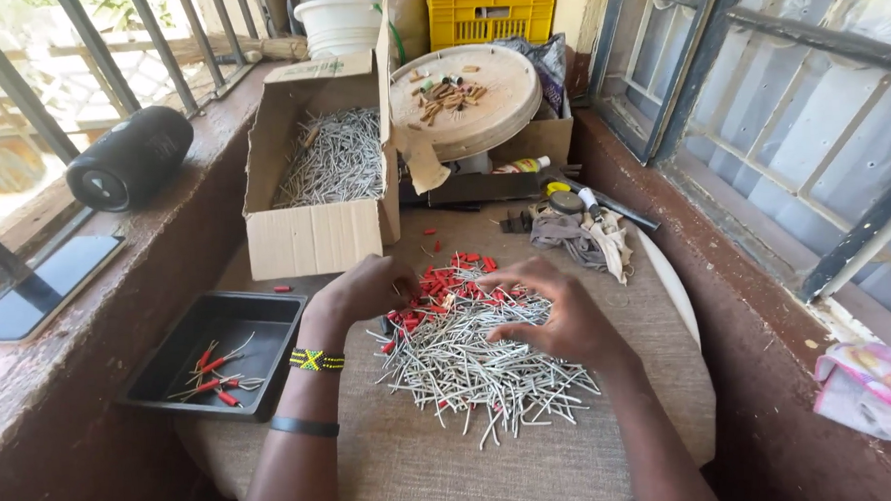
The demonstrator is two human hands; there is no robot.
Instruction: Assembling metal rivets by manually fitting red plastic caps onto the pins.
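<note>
Both hands, left hand (367, 289) curled and right hand (553, 311) spread, dig into the wire pile (481, 364) with red caps (447, 280). Only a few capped wires (216, 376) lie in the black tray (268, 313) at nine o'clock; judging by that, most remains.

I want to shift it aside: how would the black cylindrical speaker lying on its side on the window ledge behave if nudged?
The black cylindrical speaker would probably roll, since it rests on its rounded side on the ledge. It looks solid, so likely fairly heavy for its size. The window bars behind it might stop it.
</note>
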